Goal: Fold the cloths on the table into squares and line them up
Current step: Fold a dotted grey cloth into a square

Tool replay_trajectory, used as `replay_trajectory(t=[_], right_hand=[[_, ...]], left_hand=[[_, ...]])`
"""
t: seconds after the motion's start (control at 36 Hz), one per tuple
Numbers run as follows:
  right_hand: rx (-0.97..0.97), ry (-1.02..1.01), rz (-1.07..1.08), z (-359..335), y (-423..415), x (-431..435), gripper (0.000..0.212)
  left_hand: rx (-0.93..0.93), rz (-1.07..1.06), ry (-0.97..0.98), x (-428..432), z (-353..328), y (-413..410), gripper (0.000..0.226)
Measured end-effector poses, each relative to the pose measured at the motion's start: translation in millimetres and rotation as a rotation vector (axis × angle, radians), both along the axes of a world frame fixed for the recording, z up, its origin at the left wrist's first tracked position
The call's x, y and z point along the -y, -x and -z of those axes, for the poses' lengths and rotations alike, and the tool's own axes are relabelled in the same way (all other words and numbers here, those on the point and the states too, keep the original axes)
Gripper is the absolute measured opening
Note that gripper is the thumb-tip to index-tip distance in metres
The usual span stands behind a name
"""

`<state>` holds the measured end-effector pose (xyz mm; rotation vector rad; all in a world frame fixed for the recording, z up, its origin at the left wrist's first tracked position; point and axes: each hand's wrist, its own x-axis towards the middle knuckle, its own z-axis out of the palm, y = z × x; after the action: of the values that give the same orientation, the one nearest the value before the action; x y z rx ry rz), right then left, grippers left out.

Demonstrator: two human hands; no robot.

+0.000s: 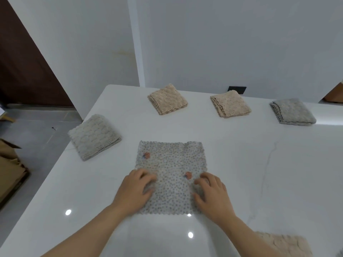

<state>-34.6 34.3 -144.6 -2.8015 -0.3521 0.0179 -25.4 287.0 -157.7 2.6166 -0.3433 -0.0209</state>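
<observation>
White worktop point(259, 164): left hand point(135, 190) and right hand point(211, 196), fingers bent, press the flat dotted cloth point(170, 164); next, halve it squarely.

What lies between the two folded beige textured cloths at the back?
Bare white tabletop separates the left beige cloth from the right beige cloth, head view.

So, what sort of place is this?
Probably a room in a home, though I cannot be sure: a glossy white table, plain white walls with a socket, and a dark brown door beside a tiled floor.
</observation>
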Motion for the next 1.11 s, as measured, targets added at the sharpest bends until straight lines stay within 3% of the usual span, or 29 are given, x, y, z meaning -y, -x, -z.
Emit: replay_trajectory(t=[0.06,0.14,0.36,0.56,0.64,0.72,0.86,0.97,1.03,1.11], right_hand=[[0.094,-0.052,0.008,7.1,11.6,6.0,0.023],[0.133,-0.118,-0.030,18.5,22.8,12.1,0.015],[0.052,-0.080,-0.144,24.7,33.6,24.4,0.042],[0.207,-0.080,-0.124,28.8,33.2,22.9,0.023],[0.319,-0.041,-0.084,32.1,31.5,20.9,0.019],[0.319,0.023,-0.041,32.8,34.0,22.4,0.027],[0.270,-0.050,0.038,29.0,36.7,25.3,0.029],[0.031,-0.204,0.147,19.6,33.0,25.4,0.016],[-0.131,-0.277,0.189,13.6,29.8,26.3,0.012],[-0.201,-0.513,0.283,6.0,25.3,25.5,0.014]], left_hand=[[0.026,0.020,0.008,-6.7,7.0,13.1,0.016],[0.029,0.024,0.007,-15.7,12.7,27.4,0.017],[0.026,0.176,-0.155,-31.5,14.4,43.6,0.059],[0.316,0.171,-0.251,-22.0,15.8,43.0,0.022],[0.338,0.122,-0.250,-16.1,16.4,42.0,0.029],[0.283,0.060,-0.240,-13.0,12.3,42.2,0.035],[0.022,-0.174,0.002,-8.8,3.5,41.8,0.021],[-0.215,-0.283,0.187,-13.3,-11.1,33.3,0.015],[-0.248,-0.338,0.254,-16.7,-16.8,28.9,0.025],[-0.255,-0.406,0.342,-15.6,-24.6,22.3,0.023]])
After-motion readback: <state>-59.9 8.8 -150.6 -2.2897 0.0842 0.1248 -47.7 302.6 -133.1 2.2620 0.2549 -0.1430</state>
